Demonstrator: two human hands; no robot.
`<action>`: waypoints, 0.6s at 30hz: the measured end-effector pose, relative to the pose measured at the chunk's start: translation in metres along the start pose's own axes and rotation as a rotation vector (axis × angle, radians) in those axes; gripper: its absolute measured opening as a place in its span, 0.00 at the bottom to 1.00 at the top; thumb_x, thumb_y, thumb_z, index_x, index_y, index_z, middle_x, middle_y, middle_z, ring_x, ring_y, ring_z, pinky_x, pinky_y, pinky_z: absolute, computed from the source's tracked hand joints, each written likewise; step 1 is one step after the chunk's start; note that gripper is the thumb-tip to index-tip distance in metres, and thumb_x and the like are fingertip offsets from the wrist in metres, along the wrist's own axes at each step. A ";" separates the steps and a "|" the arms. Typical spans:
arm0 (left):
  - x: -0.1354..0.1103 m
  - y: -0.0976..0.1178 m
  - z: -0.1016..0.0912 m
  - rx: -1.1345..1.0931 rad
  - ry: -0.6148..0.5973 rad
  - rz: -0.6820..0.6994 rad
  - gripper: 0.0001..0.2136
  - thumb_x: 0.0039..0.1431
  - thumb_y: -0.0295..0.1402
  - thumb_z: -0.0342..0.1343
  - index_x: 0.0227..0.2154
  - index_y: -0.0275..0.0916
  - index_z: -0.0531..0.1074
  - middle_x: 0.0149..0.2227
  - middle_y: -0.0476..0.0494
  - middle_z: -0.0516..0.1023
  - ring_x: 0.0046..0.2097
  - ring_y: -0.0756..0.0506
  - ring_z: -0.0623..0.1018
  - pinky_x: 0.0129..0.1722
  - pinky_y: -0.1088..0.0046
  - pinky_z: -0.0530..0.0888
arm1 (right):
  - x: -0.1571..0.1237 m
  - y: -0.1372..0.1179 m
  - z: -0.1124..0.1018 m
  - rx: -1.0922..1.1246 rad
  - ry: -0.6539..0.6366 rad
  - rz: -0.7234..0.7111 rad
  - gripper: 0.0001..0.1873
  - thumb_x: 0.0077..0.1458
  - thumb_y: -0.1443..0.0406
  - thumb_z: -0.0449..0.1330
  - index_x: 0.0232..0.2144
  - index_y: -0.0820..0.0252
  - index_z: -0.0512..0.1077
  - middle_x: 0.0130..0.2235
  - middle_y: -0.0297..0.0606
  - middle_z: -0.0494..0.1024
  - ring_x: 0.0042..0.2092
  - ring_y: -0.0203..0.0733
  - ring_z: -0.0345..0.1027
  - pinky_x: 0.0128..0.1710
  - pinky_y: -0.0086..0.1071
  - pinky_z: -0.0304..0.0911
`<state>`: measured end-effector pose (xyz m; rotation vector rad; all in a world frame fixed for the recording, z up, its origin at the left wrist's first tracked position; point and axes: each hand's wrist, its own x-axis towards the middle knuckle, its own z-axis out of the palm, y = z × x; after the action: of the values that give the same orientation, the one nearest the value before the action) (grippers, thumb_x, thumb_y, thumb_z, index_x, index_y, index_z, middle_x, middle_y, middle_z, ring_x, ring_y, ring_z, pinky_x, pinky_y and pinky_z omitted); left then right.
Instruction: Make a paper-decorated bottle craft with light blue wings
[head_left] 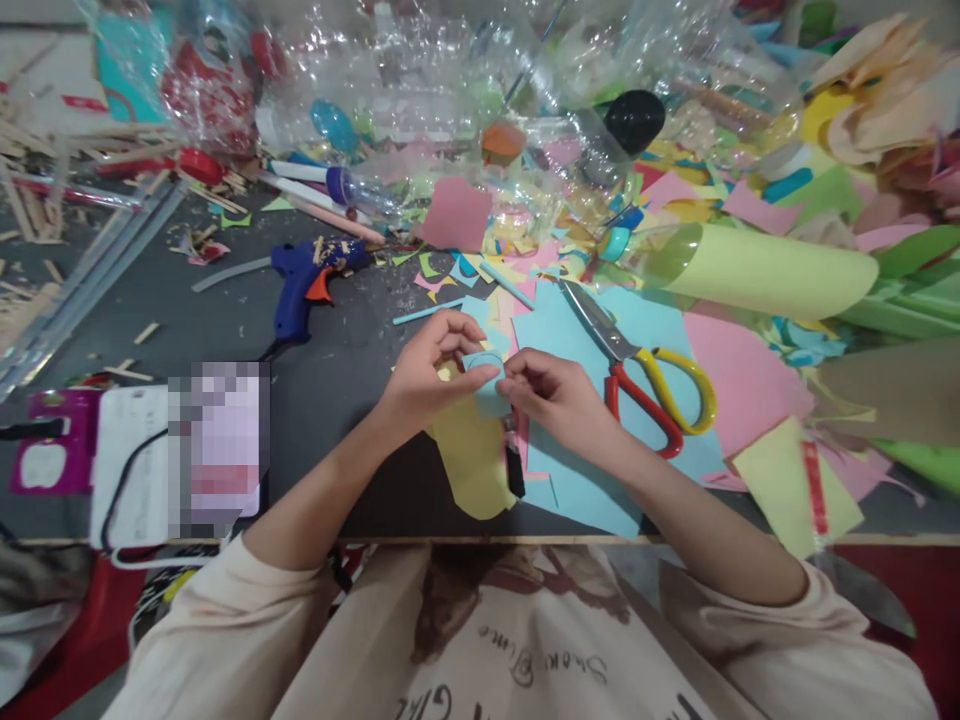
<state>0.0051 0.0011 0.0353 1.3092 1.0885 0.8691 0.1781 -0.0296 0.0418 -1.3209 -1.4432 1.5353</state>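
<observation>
My left hand [431, 370] and my right hand [559, 395] meet over the dark table, both pinching a small light-blue paper piece [486, 378] curled into a loop. Beneath them lie a yellow paper cut-out [469, 465] and a light-blue sheet [592, 480]. Just right of my right hand rest scissors [645, 375] with red and yellow handles. A blue glue gun [304, 280] lies to the upper left of my left hand.
Clear plastic bottles [450, 90] and coloured paper scraps crowd the far side. A rolled yellow paper tube [765, 270] and pink sheet [739, 375] lie at right. A white device with a cable [131, 460] sits at the left front edge. Wooden sticks [30, 200] scatter far left.
</observation>
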 end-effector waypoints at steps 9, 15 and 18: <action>-0.002 0.001 0.011 -0.290 -0.278 -0.499 0.28 0.39 0.53 0.69 0.33 0.41 0.60 0.25 0.51 0.80 0.28 0.46 0.82 0.29 0.73 0.76 | 0.007 0.009 0.009 0.332 0.186 -0.019 0.25 0.45 0.44 0.67 0.22 0.56 0.64 0.18 0.23 0.61 0.19 0.28 0.51 0.20 0.27 0.52; -0.004 0.003 0.010 -0.290 -0.325 -0.537 0.28 0.39 0.51 0.70 0.30 0.42 0.58 0.24 0.51 0.80 0.27 0.47 0.82 0.28 0.76 0.76 | 0.009 0.010 0.002 0.442 0.243 -0.011 0.24 0.45 0.47 0.69 0.22 0.57 0.65 0.16 0.23 0.62 0.17 0.27 0.50 0.17 0.25 0.48; -0.005 0.005 0.011 -0.312 -0.364 -0.539 0.25 0.42 0.47 0.70 0.31 0.40 0.60 0.25 0.51 0.80 0.27 0.47 0.82 0.30 0.75 0.77 | 0.009 0.010 0.000 0.465 0.244 -0.013 0.22 0.45 0.49 0.69 0.21 0.57 0.66 0.15 0.23 0.63 0.16 0.27 0.50 0.16 0.26 0.49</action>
<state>0.0145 -0.0065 0.0403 0.8106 0.9054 0.3569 0.1770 -0.0232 0.0296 -1.1602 -0.8743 1.5215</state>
